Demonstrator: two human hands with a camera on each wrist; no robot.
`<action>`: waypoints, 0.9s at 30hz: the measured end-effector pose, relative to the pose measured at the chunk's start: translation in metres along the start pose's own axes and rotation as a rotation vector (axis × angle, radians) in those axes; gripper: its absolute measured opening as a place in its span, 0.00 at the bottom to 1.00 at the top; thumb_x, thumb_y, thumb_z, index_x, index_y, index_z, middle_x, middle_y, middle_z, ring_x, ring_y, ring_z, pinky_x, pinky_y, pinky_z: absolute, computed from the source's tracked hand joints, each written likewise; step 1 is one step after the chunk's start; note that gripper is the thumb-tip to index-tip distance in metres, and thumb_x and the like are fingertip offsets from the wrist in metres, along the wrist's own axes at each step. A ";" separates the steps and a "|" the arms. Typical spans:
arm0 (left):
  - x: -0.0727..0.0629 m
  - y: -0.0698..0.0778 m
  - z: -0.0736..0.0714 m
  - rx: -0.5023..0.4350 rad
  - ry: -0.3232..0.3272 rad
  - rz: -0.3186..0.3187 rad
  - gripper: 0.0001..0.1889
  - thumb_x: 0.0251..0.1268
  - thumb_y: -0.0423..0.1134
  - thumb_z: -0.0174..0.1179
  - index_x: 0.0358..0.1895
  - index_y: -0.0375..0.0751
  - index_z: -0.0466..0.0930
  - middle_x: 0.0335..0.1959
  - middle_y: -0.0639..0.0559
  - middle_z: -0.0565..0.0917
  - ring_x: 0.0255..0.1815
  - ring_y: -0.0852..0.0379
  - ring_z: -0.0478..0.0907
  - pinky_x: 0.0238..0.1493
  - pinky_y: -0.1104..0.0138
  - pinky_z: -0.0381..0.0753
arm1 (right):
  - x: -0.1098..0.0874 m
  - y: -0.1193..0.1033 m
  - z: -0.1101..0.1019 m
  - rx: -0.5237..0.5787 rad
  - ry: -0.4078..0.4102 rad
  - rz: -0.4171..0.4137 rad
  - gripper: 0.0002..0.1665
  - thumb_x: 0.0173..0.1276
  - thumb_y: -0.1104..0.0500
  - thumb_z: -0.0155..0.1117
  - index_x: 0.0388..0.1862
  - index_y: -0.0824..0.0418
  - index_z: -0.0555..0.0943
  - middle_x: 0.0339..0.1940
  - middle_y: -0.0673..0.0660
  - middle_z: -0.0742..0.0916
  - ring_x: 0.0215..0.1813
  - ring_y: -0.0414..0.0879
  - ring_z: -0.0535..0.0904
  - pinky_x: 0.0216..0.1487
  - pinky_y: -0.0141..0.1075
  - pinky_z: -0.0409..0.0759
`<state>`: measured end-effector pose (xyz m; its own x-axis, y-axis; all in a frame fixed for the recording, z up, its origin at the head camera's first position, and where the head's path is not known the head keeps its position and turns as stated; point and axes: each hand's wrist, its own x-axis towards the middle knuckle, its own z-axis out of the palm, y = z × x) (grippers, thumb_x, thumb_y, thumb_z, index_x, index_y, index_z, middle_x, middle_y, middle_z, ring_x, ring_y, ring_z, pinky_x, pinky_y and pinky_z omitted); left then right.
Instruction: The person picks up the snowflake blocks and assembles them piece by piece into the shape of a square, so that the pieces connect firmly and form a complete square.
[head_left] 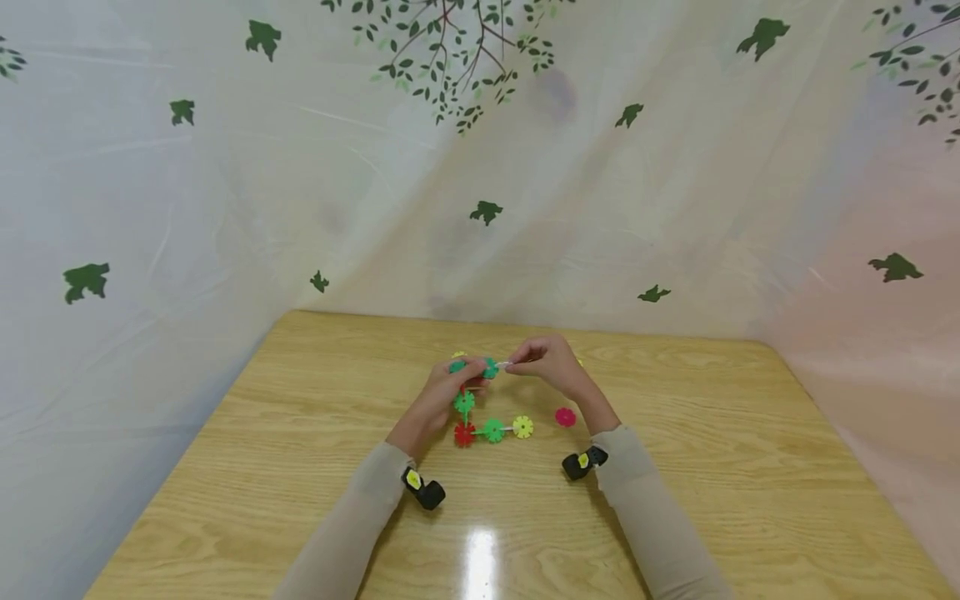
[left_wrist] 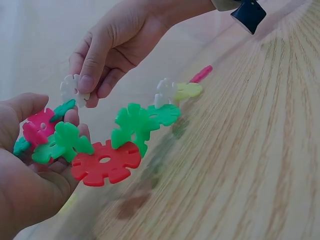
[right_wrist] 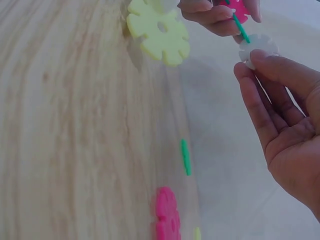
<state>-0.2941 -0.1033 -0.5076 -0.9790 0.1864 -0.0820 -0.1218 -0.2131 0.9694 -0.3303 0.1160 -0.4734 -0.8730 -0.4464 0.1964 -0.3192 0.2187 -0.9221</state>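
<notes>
A bent chain of notched plastic snowflake discs runs from my left hand [head_left: 438, 394], with a red disc [head_left: 464, 433] at its corner and a yellow disc [head_left: 522, 427] at the near end. My left hand grips the chain around a pink disc [left_wrist: 39, 127], with a teal disc [left_wrist: 63, 109] sticking out past the fingers. Between thumb and fingertips, my right hand [head_left: 553, 367] pinches a white disc [left_wrist: 70, 90], its edge meeting the teal one. Green discs [left_wrist: 131, 126] join the red corner to the rest. The left fingers partly hide the held end.
A loose pink disc [head_left: 566, 417] is on the wooden table [head_left: 675, 500] below the right wrist. Beyond it stand a thin green disc [right_wrist: 185, 157] and a sliver of yellow disc [right_wrist: 197, 234]. Another yellow piece [head_left: 459, 356] shows behind the left hand. A printed curtain [head_left: 420, 250] backs the table.
</notes>
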 end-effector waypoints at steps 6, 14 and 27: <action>0.000 0.000 0.001 0.020 -0.015 0.016 0.09 0.76 0.39 0.59 0.45 0.36 0.83 0.36 0.57 0.86 0.38 0.60 0.84 0.52 0.62 0.87 | 0.001 0.003 -0.001 0.006 -0.007 -0.023 0.06 0.62 0.68 0.75 0.33 0.72 0.87 0.35 0.63 0.91 0.35 0.45 0.87 0.45 0.51 0.88; 0.000 -0.001 0.003 0.001 -0.030 0.033 0.07 0.76 0.37 0.58 0.45 0.37 0.83 0.37 0.56 0.85 0.39 0.61 0.85 0.55 0.61 0.86 | 0.000 0.003 -0.001 0.059 -0.012 -0.045 0.07 0.62 0.69 0.75 0.33 0.74 0.87 0.36 0.68 0.90 0.34 0.42 0.87 0.41 0.35 0.88; -0.003 0.001 0.004 -0.007 -0.036 0.019 0.10 0.76 0.36 0.59 0.51 0.32 0.81 0.37 0.56 0.86 0.40 0.59 0.86 0.54 0.61 0.87 | 0.000 0.005 0.000 0.077 -0.022 -0.044 0.09 0.62 0.68 0.75 0.34 0.75 0.86 0.36 0.64 0.91 0.35 0.42 0.87 0.42 0.36 0.88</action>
<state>-0.2909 -0.1003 -0.5059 -0.9748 0.2163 -0.0555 -0.1047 -0.2234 0.9691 -0.3315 0.1171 -0.4785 -0.8501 -0.4732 0.2310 -0.3272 0.1310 -0.9358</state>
